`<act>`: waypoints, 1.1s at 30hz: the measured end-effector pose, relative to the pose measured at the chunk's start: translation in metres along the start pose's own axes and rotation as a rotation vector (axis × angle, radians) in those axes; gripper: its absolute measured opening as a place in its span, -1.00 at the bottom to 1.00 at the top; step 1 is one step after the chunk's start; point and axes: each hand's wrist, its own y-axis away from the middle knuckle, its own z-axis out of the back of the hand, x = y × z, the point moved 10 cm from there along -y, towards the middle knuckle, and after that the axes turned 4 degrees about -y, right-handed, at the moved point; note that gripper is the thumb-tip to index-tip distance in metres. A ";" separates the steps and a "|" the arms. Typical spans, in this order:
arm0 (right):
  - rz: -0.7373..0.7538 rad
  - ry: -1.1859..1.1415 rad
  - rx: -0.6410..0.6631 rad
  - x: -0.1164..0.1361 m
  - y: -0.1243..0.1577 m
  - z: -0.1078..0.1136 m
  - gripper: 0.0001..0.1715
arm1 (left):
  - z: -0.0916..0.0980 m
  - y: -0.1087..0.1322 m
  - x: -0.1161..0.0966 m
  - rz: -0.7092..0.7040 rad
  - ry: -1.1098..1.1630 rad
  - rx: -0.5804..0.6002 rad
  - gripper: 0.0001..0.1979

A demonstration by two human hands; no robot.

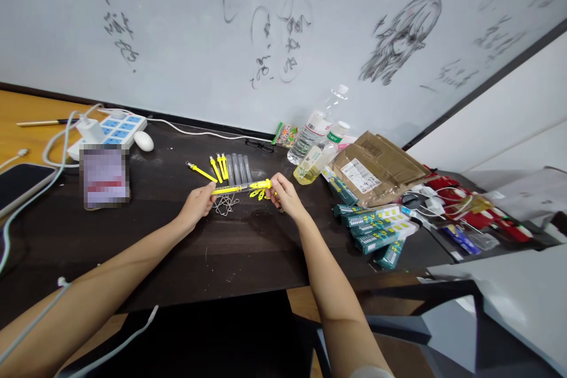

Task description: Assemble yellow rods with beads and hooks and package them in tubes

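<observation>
Currently, I hold a slim yellow-and-clear stick (242, 188) crosswise between my two hands, in front of me over the dark counter (172, 254). My left hand (196, 208) is pinched tight round its yellow end, and my right hand (286, 196) grips the opposite end by a yellow fitting, so the clear stretch shows between them. Near my right fingertips are small yellow pieces (257, 194), partly hidden by the stick and too small to make out. A tangle of thin, pale loops (226, 204) lies just beside my left hand; I cannot tell whether they are wire or string. Beyond the stick, clear tubes (240, 166) lie side by side, with yellow rods (220, 166) to their left, one slanting apart. Farther right, a water bottle (302, 140) stands near a cardboard package (376, 156), and slim green boxes (383, 230) lie piled closer to me.
</observation>
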 end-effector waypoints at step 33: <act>-0.015 -0.199 -0.047 -0.010 -0.004 0.002 -0.73 | -0.013 0.001 -0.004 0.002 0.042 0.142 -0.65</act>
